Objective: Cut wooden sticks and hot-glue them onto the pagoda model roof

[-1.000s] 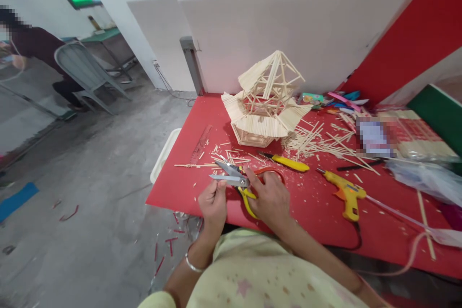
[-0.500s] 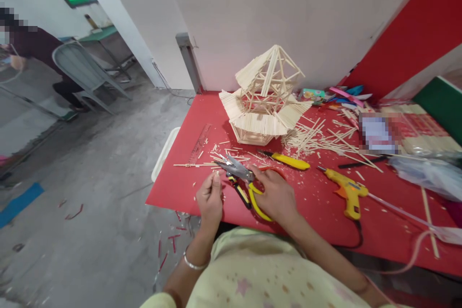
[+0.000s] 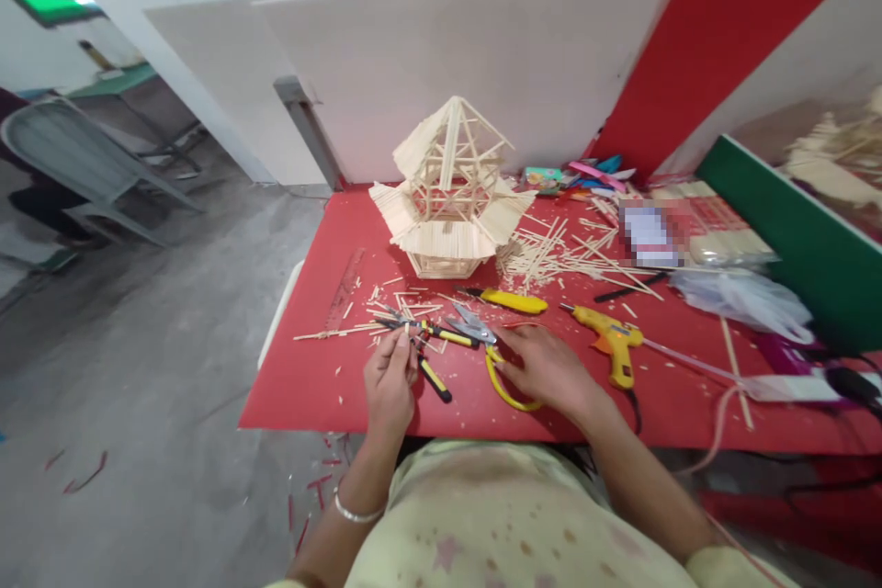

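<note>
My left hand (image 3: 391,378) is closed in a pinch, with a short piece of wooden stick (image 3: 406,331) showing at its fingertips. To its right, my right hand (image 3: 548,372) has its fingers at the yellow handles of a pair of scissors (image 3: 491,342). The metal blades point up and left, away from the left hand. Black-and-yellow pliers (image 3: 434,377) lie between the hands, partly hidden behind my left fingers. Beyond them stands a pagoda-like model (image 3: 451,202) built of thin wooden sticks, with a partly covered roof.
On the red table (image 3: 303,395) are a yellow utility knife (image 3: 514,300), a yellow glue gun (image 3: 610,340) with its cord, and a clear ruler (image 3: 344,289). Loose sticks (image 3: 544,253) spread right of the model. A plastic bag (image 3: 740,303) and a green board (image 3: 792,239) stand farther right.
The view has swung to the right. My right hand has drawn the scissors back from my left hand, so more of the pliers shows. My left hand keeps its pinch.
</note>
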The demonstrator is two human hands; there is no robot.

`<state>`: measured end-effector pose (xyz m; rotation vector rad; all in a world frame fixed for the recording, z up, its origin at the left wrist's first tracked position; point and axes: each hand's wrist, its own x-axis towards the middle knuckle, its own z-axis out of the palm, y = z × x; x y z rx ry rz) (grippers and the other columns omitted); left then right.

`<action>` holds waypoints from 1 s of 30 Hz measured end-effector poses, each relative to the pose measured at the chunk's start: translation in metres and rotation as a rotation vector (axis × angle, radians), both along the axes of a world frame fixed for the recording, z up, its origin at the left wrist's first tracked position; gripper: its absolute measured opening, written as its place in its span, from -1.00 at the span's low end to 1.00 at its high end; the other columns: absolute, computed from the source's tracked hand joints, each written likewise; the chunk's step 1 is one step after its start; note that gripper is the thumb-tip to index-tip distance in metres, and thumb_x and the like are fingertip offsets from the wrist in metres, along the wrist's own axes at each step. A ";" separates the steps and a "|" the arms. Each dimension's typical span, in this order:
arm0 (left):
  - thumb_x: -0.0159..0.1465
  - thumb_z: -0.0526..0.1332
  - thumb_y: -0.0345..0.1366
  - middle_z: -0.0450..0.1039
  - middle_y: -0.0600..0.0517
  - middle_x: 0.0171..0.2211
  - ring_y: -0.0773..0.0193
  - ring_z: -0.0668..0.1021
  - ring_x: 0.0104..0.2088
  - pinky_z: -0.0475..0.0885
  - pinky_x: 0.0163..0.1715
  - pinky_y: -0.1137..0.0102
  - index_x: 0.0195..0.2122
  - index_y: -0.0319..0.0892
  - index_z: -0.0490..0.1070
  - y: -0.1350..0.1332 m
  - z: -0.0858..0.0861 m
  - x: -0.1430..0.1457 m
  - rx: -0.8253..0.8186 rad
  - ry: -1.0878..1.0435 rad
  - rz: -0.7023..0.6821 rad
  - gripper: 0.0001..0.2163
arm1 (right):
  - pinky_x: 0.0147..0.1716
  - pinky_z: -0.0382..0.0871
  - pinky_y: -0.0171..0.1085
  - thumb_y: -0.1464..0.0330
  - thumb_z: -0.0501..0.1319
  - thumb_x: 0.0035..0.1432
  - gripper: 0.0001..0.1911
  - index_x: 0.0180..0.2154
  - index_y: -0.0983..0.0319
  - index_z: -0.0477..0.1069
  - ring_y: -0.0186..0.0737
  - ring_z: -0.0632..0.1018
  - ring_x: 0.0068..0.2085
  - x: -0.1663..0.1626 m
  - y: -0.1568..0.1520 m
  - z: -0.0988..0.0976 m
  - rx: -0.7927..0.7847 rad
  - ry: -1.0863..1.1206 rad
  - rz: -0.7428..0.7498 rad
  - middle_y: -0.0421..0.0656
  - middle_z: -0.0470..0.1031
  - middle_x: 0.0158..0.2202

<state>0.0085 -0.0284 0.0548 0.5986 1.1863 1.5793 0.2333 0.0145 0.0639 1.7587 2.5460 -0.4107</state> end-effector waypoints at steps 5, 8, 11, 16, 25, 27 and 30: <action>0.28 0.27 -0.11 0.31 0.13 -0.56 0.51 0.23 -0.65 0.13 -0.68 0.60 -0.13 -0.21 0.50 0.010 -0.003 0.014 0.041 0.016 -0.127 -0.72 | -0.12 0.22 -0.16 0.20 0.03 0.33 -0.58 0.10 0.17 0.43 -0.01 0.46 -0.05 0.000 0.038 -0.002 0.231 -0.068 -0.155 0.04 0.53 -0.08; 0.29 0.26 -0.11 0.42 0.08 -0.50 0.50 0.29 -0.65 0.22 -0.66 0.58 -0.17 -0.19 0.48 0.015 0.002 0.016 0.088 0.062 -0.142 -0.75 | -0.04 0.19 -0.11 0.24 0.14 0.27 -0.64 0.01 0.27 0.47 0.05 0.42 0.00 -0.002 0.065 -0.018 0.303 -0.052 -0.089 0.10 0.51 -0.09; 0.27 0.28 -0.10 0.47 0.05 -0.44 0.47 0.36 -0.62 0.29 -0.64 0.55 -0.22 -0.19 0.46 0.018 0.004 0.014 0.092 0.058 -0.143 -0.75 | -0.04 0.20 -0.10 0.25 0.10 0.31 -0.68 -0.10 0.33 0.49 0.03 0.44 -0.07 -0.003 0.071 -0.029 0.300 -0.037 -0.069 0.09 0.52 -0.18; 0.26 0.29 -0.13 0.43 0.10 -0.47 0.53 0.22 -0.67 0.28 -0.63 0.55 -0.18 -0.21 0.49 0.022 -0.003 0.011 0.070 0.053 -0.106 -0.75 | -0.14 0.28 -0.21 0.19 0.01 0.38 -0.57 0.18 0.19 0.32 -0.13 0.46 -0.12 -0.012 0.036 -0.017 0.376 0.263 0.138 -0.04 0.50 -0.09; 0.20 0.32 -0.22 0.44 0.08 -0.52 0.54 0.19 -0.66 0.06 -0.65 0.55 -0.34 -0.23 0.48 0.021 0.005 0.011 0.026 -0.028 -0.112 -0.84 | -0.17 0.32 -0.19 0.32 0.18 0.29 -0.53 0.22 0.06 0.32 -0.16 0.44 -0.16 -0.020 0.016 0.001 0.458 0.530 0.325 -0.08 0.47 -0.13; 0.19 0.31 -0.23 0.45 0.06 -0.51 0.53 0.19 -0.66 0.05 -0.64 0.54 -0.34 -0.23 0.49 0.019 0.007 0.010 0.041 -0.020 -0.127 -0.84 | -0.18 0.32 -0.18 0.32 0.19 0.28 -0.55 0.20 0.08 0.35 -0.16 0.44 -0.16 -0.020 0.017 0.000 0.467 0.540 0.329 -0.08 0.47 -0.13; 0.23 0.29 -0.15 0.42 0.07 -0.52 0.49 0.22 -0.63 0.09 -0.62 0.52 -0.33 -0.23 0.50 0.016 0.004 0.008 0.059 0.086 -0.107 -0.79 | -0.20 0.32 -0.18 0.34 0.19 0.27 -0.55 0.19 0.09 0.36 -0.16 0.44 -0.18 -0.023 0.014 0.001 0.477 0.552 0.325 -0.07 0.47 -0.15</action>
